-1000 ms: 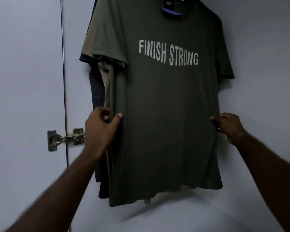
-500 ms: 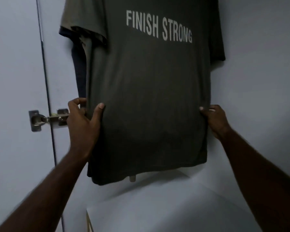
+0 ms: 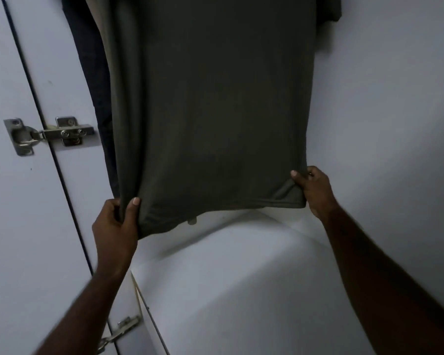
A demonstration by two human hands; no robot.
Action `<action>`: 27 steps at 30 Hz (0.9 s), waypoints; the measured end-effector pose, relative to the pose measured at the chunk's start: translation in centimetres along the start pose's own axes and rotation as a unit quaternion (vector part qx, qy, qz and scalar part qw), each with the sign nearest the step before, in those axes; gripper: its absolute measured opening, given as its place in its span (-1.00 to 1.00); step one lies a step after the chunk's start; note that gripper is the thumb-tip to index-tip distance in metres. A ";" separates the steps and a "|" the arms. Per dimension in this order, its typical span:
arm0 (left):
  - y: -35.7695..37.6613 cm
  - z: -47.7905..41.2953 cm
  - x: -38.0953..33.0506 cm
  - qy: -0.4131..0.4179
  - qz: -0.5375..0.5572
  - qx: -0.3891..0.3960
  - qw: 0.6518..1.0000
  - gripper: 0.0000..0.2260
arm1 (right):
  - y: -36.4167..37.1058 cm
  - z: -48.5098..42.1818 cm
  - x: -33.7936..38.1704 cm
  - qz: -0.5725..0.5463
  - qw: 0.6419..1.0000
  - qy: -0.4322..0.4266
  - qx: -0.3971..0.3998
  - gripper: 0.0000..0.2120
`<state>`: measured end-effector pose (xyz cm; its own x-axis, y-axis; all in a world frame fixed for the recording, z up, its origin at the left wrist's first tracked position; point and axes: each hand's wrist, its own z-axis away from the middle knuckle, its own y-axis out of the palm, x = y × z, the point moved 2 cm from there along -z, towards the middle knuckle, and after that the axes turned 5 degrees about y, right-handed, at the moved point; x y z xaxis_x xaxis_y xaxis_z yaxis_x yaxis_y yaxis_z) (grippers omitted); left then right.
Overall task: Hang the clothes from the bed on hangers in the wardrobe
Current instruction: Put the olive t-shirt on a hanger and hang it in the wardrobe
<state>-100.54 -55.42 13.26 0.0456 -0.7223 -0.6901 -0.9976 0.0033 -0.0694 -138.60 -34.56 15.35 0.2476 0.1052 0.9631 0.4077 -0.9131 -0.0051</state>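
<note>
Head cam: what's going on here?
A person is handling a dark green T-shirt that hangs in the wardrobe. The left hand pinches its lower left edge, the right hand its lower right corner. A darker garment hangs behind it on the left. The top of the shirt is out of frame, so no hanger shows.

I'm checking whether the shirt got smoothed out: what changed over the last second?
Both hands slid down the side edges of the olive T-shirt to its hem: the left hand now pinches the left corner, the right hand the right one. The shirt still hangs in front of the darker garments.
</note>
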 end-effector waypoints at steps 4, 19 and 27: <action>-0.8 1.4 3.6 -0.074 0.030 0.030 0.996 -0.79 | -1.0 1.1 -3.8 -0.008 0.996 0.084 0.006 -0.92; -2.4 1.6 5.4 -0.193 0.115 0.036 0.974 -0.90 | -1.4 1.4 -5.7 -0.079 0.979 0.181 -0.058 -0.67; -2.6 2.1 5.5 -0.201 0.138 0.080 0.966 -0.85 | -0.9 2.6 -4.9 -0.123 0.967 0.194 -0.112 -0.63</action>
<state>-97.57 -57.97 8.14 -0.1729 -0.3510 -0.9203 -0.9552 0.2877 0.0697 -137.91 -33.28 9.93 -0.1993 0.2130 0.9565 0.2017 -0.9463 0.2527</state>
